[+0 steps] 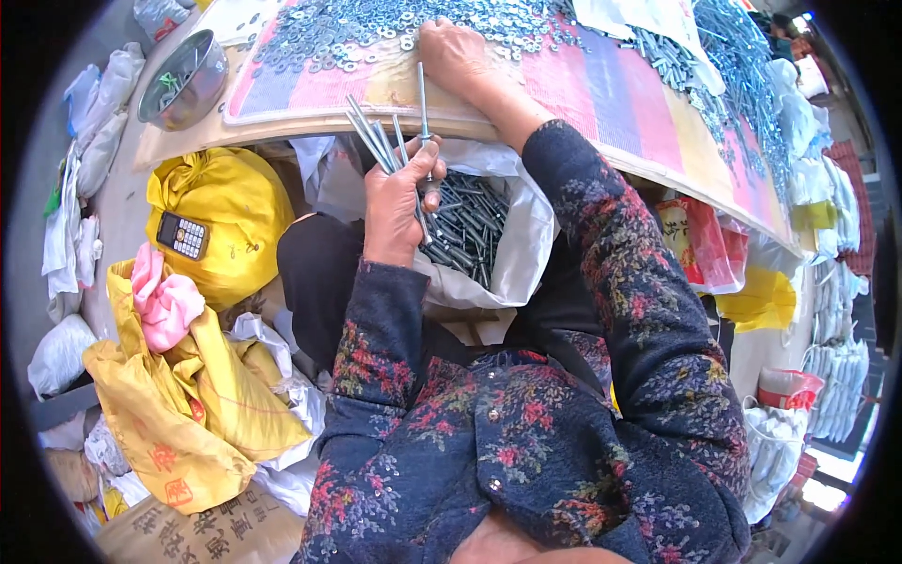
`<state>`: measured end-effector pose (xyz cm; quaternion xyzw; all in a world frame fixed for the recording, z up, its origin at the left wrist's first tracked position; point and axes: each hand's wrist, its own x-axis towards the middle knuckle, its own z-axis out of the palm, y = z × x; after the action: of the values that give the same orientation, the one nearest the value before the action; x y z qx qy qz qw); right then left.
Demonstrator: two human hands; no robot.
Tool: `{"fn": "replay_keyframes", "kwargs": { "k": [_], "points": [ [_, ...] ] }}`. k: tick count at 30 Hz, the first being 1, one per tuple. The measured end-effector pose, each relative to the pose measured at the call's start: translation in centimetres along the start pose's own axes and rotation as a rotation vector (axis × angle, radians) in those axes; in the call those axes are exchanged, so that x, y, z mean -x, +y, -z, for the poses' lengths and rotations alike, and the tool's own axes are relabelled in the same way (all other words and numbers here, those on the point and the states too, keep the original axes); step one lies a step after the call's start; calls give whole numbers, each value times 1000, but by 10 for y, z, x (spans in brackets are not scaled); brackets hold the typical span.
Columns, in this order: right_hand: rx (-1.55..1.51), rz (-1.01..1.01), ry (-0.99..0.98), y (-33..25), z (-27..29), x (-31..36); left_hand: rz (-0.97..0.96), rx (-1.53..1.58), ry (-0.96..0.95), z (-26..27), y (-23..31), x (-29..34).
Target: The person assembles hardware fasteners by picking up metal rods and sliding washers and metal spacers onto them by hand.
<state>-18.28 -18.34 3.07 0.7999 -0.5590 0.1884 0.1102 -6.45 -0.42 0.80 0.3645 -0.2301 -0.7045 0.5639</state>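
My left hand (396,202) is closed round several long silver bolts (368,136). Most of them fan out to the upper left, while one bolt (423,99) stands nearly upright between thumb and fingers. Below the hand an open white sack (528,246) holds many dark metal bolts (460,221). On the table edge my right hand (456,58) reaches into a spread of loose flat washers (376,33), its fingers bent and drawn together. Its fingertips are partly hidden, so I cannot make out what lies between them.
A striped cloth (611,103) covers the table, with more long bolts (742,66) heaped at the right. A metal bowl (185,85) stands at the left. Below it are a yellow bundle (235,244) with a phone (182,235) on top and an open yellow sack (188,423).
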Motion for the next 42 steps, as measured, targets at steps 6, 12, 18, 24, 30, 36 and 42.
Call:
{"fn": "replay_keyframes", "kwargs": {
  "k": [6,12,18,24,30,36,42],
  "points": [
    [-232,-75,-96,18,7,0,-24,32,31,11,8,8],
    [-90,35,68,6,-14,-16,-28,36,68,12,9,8],
    [-327,-114,-171,21,7,-4,18,-23,31,15,18,16],
    [21,-37,-87,17,10,14,5,-49,37,17,12,15],
    [-649,-281,-264,45,19,8,-15,-39,23,17,13,22],
    [-41,22,117,26,2,23,-24,-66,-2,9,12,21],
    [-601,-245,-15,8,39,51,6,-173,-28,12,9,21]
  ]
}}
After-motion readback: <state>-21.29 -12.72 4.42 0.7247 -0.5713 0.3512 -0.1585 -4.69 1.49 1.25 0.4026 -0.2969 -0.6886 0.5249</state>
